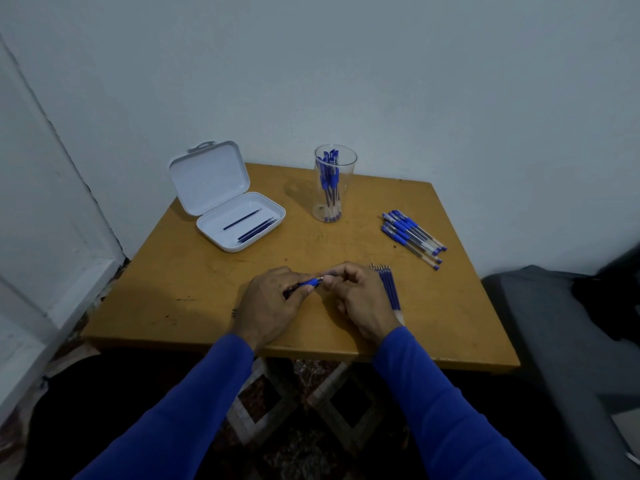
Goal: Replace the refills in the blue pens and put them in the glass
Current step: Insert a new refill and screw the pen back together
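Wooden table [194,271], ochre, scuffed, set against a pale wall; patterned floor below. My left hand [266,306] grips a blue pen [309,283] by its barrel; my right hand [360,299] pinches its tip end. Refills [390,289] lie in a row just beside my right hand. Clear glass [334,183] holds pens upright. Loose pens [412,237] far right. Open white plastic case [225,199] holds thin refills.

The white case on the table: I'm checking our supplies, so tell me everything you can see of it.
The white case looks like plastic, with rounded corners and a small handle loop on its lid's top edge. It lies open at the table's far left, its hinged lid raised toward the wall. Its shallow tray holds a few dark blue refills, one apart from the others. Neither of the hands touches it.
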`<act>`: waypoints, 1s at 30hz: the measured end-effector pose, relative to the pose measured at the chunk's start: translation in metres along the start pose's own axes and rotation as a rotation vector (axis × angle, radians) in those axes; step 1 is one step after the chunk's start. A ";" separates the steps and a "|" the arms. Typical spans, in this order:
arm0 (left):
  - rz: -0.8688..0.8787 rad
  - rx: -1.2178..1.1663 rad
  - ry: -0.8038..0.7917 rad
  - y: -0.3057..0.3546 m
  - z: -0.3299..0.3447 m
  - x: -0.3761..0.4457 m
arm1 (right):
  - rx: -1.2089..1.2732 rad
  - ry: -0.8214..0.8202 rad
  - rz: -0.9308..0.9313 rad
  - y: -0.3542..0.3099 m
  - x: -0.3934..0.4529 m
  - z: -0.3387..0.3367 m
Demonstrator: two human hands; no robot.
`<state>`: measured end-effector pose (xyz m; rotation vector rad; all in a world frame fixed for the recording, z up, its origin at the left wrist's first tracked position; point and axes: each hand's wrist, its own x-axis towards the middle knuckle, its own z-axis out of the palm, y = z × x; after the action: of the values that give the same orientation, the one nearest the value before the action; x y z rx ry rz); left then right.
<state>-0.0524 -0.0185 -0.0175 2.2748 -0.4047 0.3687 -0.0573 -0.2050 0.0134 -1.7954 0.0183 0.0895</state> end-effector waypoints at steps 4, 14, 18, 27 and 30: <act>-0.005 -0.008 0.005 0.001 -0.001 -0.001 | -0.010 -0.005 0.035 -0.001 0.001 0.001; 0.002 0.009 0.018 0.001 -0.001 -0.001 | -0.032 0.021 0.051 0.003 0.003 0.004; 0.033 0.047 0.024 0.000 0.000 -0.001 | 0.003 0.011 0.080 0.002 0.004 0.004; -0.074 0.009 0.099 0.002 0.000 0.000 | -0.040 0.170 0.124 -0.006 0.012 0.003; -0.085 0.008 0.097 0.003 0.000 0.000 | -0.368 0.253 0.104 -0.006 0.023 0.008</act>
<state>-0.0539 -0.0210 -0.0157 2.2636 -0.2569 0.4360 -0.0348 -0.1954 0.0161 -2.1631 0.2925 -0.0657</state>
